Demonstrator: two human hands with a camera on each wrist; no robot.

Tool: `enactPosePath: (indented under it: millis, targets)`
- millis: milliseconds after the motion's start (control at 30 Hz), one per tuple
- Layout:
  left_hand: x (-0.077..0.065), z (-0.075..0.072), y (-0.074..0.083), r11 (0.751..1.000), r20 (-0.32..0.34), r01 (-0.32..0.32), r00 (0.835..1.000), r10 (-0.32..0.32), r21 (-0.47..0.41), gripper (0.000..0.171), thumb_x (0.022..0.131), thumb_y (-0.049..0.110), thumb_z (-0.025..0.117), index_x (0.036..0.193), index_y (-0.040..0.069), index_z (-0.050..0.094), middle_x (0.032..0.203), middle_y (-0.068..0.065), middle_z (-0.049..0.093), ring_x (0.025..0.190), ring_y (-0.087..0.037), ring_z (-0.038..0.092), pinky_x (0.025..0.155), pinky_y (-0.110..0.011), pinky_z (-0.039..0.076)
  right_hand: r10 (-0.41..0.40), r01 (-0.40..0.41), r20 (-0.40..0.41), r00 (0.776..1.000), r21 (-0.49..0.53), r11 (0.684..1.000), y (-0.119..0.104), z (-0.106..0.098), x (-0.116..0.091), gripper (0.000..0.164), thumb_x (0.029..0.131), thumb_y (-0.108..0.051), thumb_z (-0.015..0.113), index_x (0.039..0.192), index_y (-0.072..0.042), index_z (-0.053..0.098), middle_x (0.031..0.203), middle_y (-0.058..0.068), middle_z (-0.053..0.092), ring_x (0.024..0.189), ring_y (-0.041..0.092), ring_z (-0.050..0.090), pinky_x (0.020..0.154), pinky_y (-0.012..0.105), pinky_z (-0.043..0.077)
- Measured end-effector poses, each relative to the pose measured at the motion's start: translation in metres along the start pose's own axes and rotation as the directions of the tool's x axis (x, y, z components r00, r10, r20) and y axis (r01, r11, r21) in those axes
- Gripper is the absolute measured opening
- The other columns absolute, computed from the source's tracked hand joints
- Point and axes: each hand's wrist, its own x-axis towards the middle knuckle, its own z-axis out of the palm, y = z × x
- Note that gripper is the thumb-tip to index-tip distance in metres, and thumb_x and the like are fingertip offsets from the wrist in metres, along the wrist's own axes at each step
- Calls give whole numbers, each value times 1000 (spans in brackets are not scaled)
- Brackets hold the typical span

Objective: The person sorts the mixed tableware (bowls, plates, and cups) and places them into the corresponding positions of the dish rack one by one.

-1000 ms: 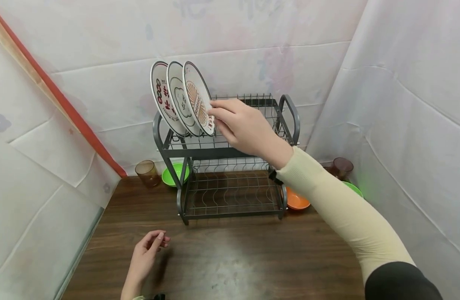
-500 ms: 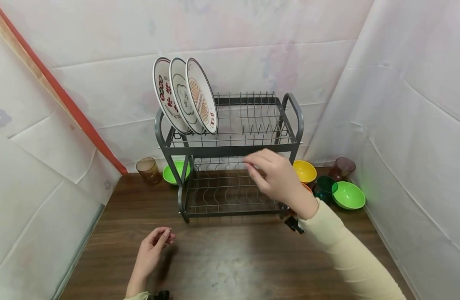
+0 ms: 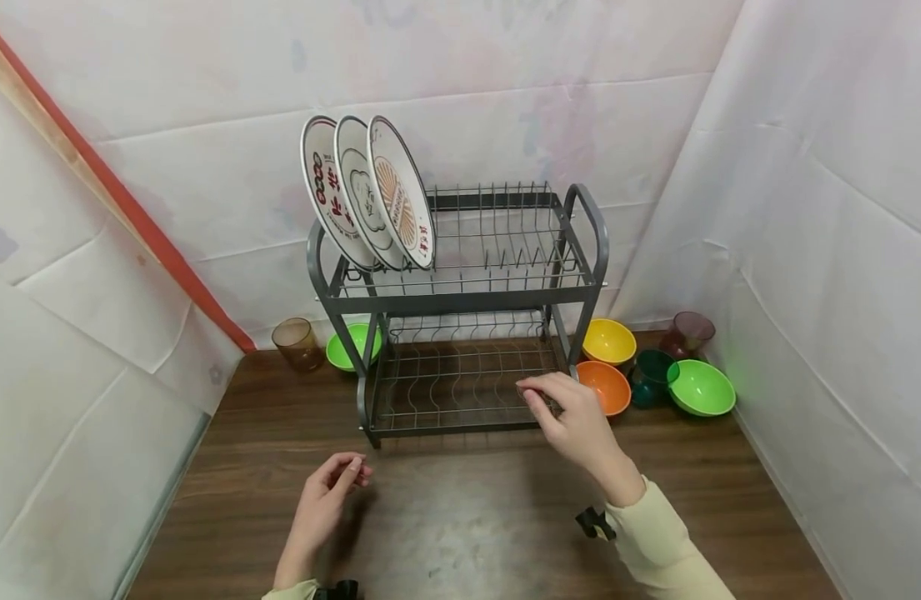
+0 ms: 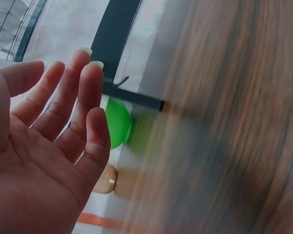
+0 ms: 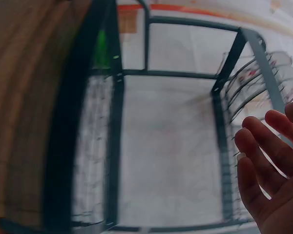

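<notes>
The left hand (image 3: 325, 500) is a relaxed grip, its fingers loosely bent, and holds nothing; it is over the dark wooden desk (image 3: 460, 517), near the front left foot of the grey dish rack (image 3: 460, 302); in the left wrist view its fingers are slightly parted, with gaps between them, and the palm is bare; the right hand (image 3: 576, 423) is likewise a loose, unladen grip, thumb near the bent fingers, and it stands in front of the rack's lower right corner, overlapping the lower tier in the head view; the right wrist view, somewhat blurred, shows its fingers softly curved with nothing between them; three plates stand on edge at the left end of the rack's upper tier, side by side and tilted, the left plate (image 3: 327, 196), the middle plate (image 3: 362, 200) and the right plate (image 3: 406, 208), all well apart from both hands; to the right of the rack are the orange bowl (image 3: 610, 390), close behind the right hand, the yellow bowl (image 3: 608, 342) and the teal cup (image 3: 650, 383); beyond the rack's left side sits the amber cup (image 3: 297, 343).
</notes>
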Motion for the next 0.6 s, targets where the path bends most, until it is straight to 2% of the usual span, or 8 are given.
enactPosePath:
  millis: [233,333,433,600]
  targets:
    - [0,19,2,999,40,19,999,-17,-51,23,103,10,55,111,-9,62,92,-18,69,80,-30,67,75,-37,56,98,-99,-47,994,-1,995,29,-6,-32,12,92,-8,71,103,-9,75,95,0,73,80,12,64,70,35,57]
    - [-1,30,2,997,67,36,997,-32,-67,21,102,9,56,110,-9,63,90,-16,69,80,-34,67,76,-39,56,127,-132,-94,988,-51,990,45,-15,-41,12,90,-5,72,101,-8,75,94,3,72,78,14,64,66,36,57]
    - [-2,42,3,996,122,41,992,-31,-77,21,102,9,56,109,-10,63,90,-16,69,80,-34,67,77,-39,56,162,-180,-145,976,-119,976,63,-26,-48,12,89,-2,72,100,-6,75,94,6,72,79,18,64,65,39,56]
    - [-5,61,3,994,225,22,974,3,-109,24,102,10,56,110,-12,61,92,-18,69,82,-33,67,79,-39,56,264,-302,-208,942,-176,937,98,-43,-57,15,92,-2,67,105,0,73,99,16,71,91,33,60,78,49,48]
